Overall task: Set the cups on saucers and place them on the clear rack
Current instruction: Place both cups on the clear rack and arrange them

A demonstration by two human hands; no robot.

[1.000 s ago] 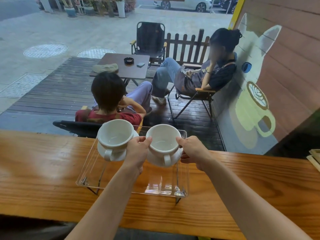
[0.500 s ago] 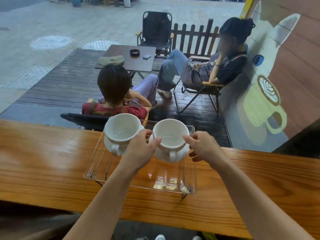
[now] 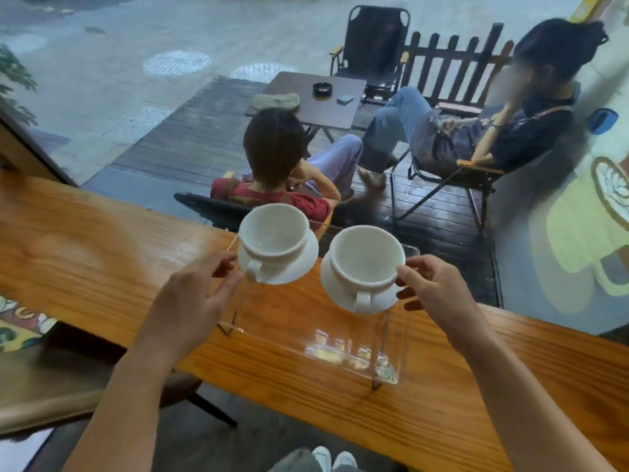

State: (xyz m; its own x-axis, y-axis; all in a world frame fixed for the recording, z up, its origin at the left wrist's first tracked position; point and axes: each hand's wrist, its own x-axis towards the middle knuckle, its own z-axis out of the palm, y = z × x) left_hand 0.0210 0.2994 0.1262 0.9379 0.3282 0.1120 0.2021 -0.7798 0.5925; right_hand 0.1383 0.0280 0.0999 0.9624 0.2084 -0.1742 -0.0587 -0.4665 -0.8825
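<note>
Two white cups stand on white saucers on top of the clear rack [image 3: 272,340], which rests on the wooden counter [image 3: 85,253]. The left cup [image 3: 274,229] sits on its saucer [image 3: 299,264] at the rack's far left corner. The right cup [image 3: 367,257] sits on its saucer [image 3: 332,284] near the rack's right side, handle facing me. My left hand [image 3: 194,294] pinches the left saucer's near edge by the cup's handle. My right hand [image 3: 432,294] grips the right cup's rim with the thumb, fingers at its saucer's edge.
The counter runs along a glass window. Outside, two people sit on folding chairs [image 3: 452,175] around a small dark table [image 3: 316,97]. My shoes [image 3: 332,458] show below the counter's near edge. A stool [image 3: 51,379] stands at lower left.
My left hand has left the right cup's left side and moved over to the left cup's saucer. My right hand stays on the right cup. The view has shifted leftward and downward.
</note>
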